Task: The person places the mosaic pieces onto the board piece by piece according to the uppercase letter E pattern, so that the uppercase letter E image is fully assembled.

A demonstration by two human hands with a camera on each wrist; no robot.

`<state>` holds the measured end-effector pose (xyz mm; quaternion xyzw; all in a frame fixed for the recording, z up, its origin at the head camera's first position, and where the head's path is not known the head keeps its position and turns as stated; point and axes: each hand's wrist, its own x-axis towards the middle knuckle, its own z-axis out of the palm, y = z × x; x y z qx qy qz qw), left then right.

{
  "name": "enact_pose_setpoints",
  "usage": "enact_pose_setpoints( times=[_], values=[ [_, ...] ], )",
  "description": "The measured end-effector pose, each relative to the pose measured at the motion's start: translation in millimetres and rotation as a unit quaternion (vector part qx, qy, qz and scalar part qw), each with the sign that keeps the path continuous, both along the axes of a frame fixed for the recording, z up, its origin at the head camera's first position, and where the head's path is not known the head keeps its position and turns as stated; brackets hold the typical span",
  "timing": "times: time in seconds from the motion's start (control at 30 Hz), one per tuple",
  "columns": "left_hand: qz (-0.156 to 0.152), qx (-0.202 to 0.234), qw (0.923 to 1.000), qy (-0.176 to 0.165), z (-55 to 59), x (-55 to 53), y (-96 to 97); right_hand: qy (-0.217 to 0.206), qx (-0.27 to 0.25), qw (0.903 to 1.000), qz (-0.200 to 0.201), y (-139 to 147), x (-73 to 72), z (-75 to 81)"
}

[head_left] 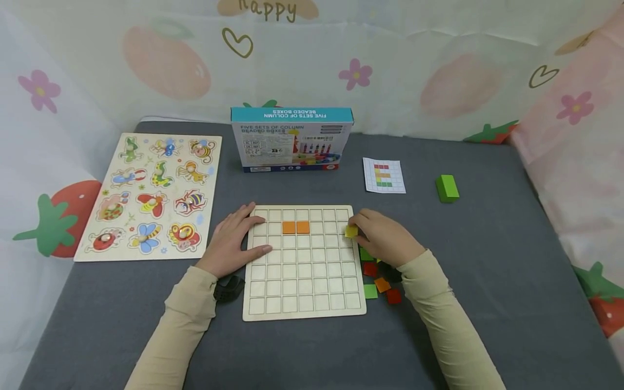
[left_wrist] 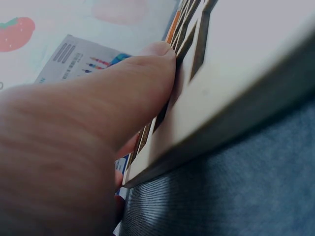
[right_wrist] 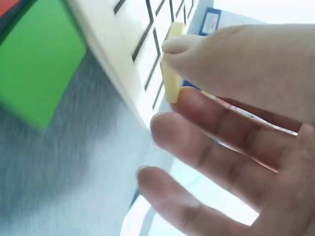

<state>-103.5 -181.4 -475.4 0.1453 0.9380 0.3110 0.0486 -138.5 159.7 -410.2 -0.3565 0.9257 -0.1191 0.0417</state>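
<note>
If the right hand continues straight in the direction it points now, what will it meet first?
Most likely the grid board: the right hand points across its right edge, and the pinched yellow tile would probably touch first. The gap, if any, is unclear.

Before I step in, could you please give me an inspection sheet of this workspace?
Surface: dark grey cloth, a few faint wrinkles.
Job's things: grid board with two orange squares side by side; loose squares in green, red and orange by its right edge; printed card beyond.
Clutter: insect puzzle at left, cardboard box behind the board, green block at right.
Hands: left hand rests on the board's left edge; right hand pinches a yellow square at the right edge.
Cables: nothing seen.
Surroundings: curtain with fruit, flowers and hearts.
</note>
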Motion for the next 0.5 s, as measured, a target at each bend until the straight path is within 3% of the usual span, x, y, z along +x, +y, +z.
enact_pose_setpoints(
  times=[0.5],
  values=[
    [0.005, -0.002, 1.0000, 0.004, 0.4, -0.1, 1.2, -0.029, -0.034, 0.9981, 0.041, -37.7, -20.1, -10.0]
  ],
)
